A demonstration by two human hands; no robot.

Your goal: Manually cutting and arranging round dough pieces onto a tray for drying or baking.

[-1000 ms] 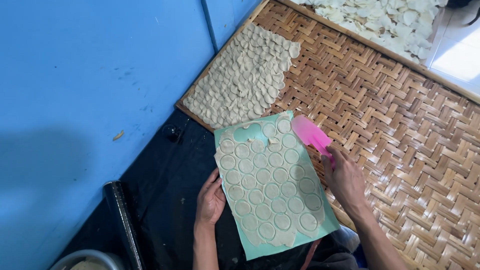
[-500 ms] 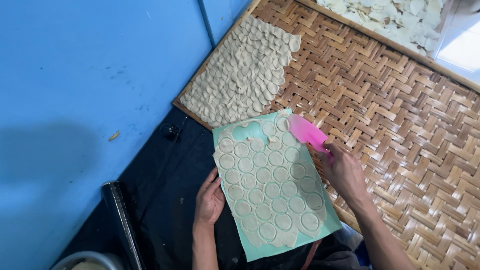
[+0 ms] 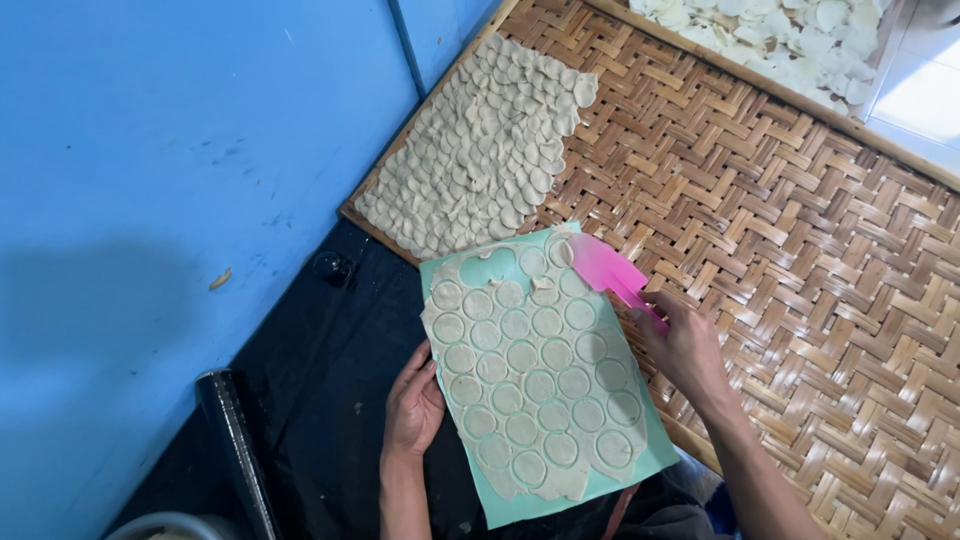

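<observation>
A teal board [image 3: 498, 500] carries a thin dough sheet [image 3: 535, 375] stamped with several circles. My left hand [image 3: 414, 402] rests against the board's left edge, fingers curled on it. My right hand [image 3: 684, 345] grips a pink scraper [image 3: 608, 268], whose blade lies at the board's upper right corner next to the dough. The board sits partly over the near edge of a woven bamboo tray [image 3: 800, 250].
Several pale dough discs [image 3: 480, 150] lie overlapping on the tray's far left part. Another tray of white discs [image 3: 780, 35] stands at the top right. A blue wall [image 3: 170, 180] fills the left, with a dark cloth [image 3: 320, 370] and a black roll [image 3: 238, 445] below it.
The view has shifted slightly. My right hand with the pink scraper stays at the board's upper right corner, and my left hand keeps its place on the left edge.
</observation>
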